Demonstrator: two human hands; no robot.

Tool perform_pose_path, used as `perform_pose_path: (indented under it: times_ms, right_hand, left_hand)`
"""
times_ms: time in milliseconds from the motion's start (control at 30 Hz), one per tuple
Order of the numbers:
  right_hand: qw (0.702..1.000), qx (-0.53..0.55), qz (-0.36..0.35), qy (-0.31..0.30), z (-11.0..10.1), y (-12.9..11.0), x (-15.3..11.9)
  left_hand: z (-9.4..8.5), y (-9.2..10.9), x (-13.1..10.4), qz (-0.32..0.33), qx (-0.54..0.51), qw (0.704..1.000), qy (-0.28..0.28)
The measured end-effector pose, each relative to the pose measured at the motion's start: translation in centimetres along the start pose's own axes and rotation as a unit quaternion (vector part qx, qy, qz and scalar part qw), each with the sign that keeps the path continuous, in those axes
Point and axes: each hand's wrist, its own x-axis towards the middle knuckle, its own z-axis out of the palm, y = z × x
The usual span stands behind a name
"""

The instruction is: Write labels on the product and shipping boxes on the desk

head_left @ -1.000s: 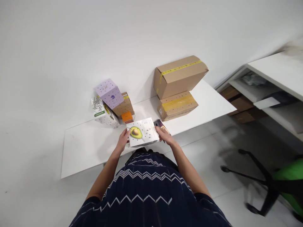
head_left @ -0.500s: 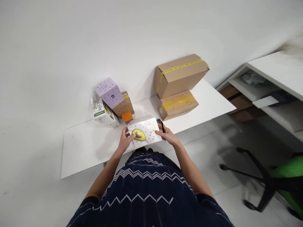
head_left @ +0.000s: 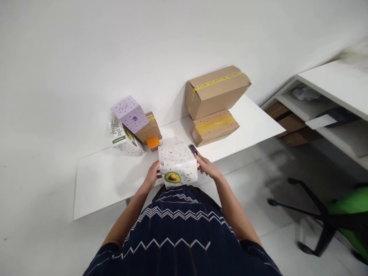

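Between my hands is a white dotted box [head_left: 176, 154] with an avocado picture, tilted so that its dotted face and the avocado side both show. My left hand [head_left: 151, 175] grips its left edge, the fingers partly hidden behind it. On the opposite edge my right hand [head_left: 207, 167] holds the box, with a thin black pen-like stick also in its fingers. A dark, flat, phone-like object [head_left: 193, 148] lies just beyond the right hand. The small orange box [head_left: 153, 142] stands on the table behind the held box's left corner.
Left along the wall, a lilac box [head_left: 133, 117] rests over a white Super Meal box [head_left: 126, 143] and a brown carton [head_left: 148, 132]. Two taped cartons, a larger one [head_left: 218, 92] and a smaller one [head_left: 214, 128], stand right on the white table [head_left: 97, 184]. A shelf [head_left: 330, 86] and chair [head_left: 319, 218] are farther right.
The avocado box has tipped, its avocado side turning down toward my body and its dotted face coming into view. Both hands have shifted to its side edges, thumbs off the avocado face.
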Motion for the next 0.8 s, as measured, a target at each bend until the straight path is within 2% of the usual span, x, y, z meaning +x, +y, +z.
perform_pose_path:
  times_ms: [167, 267, 367, 500, 600, 800]
  right_hand:
    - [0.999, 0.035, -0.012, -0.024, -0.9, -0.7, -0.7]
    - [0.995, 0.066, -0.042, -0.054, -0.9, 0.0, -0.4]
    - [0.996, 0.065, -0.048, -0.041, 0.3, 1.1, 1.0]
    - [0.998, 0.047, -0.03, 0.028, 2.3, 3.1, 3.2]
    - [0.998, 0.038, -0.01, 0.041, 3.0, 4.6, 4.1]
    - [0.998, 0.016, -0.001, 0.068, 3.6, 6.0, 4.9]
  left_hand:
    - [-0.2, 0.6, 0.0, 0.07, -0.016, 0.996, -0.046]
    - [-0.8, -0.2, 0.9, 0.156, 0.004, 0.986, -0.061]
    - [-1.4, -1.8, 2.3, 0.214, 0.031, 0.975, -0.045]
    - [-1.9, -4.7, 4.1, 0.224, 0.051, 0.973, -0.002]
    - [-2.5, -6.6, 4.7, 0.225, 0.089, 0.97, 0.03]
    - [-3.0, -7.7, 4.6, 0.239, 0.186, 0.951, 0.059]
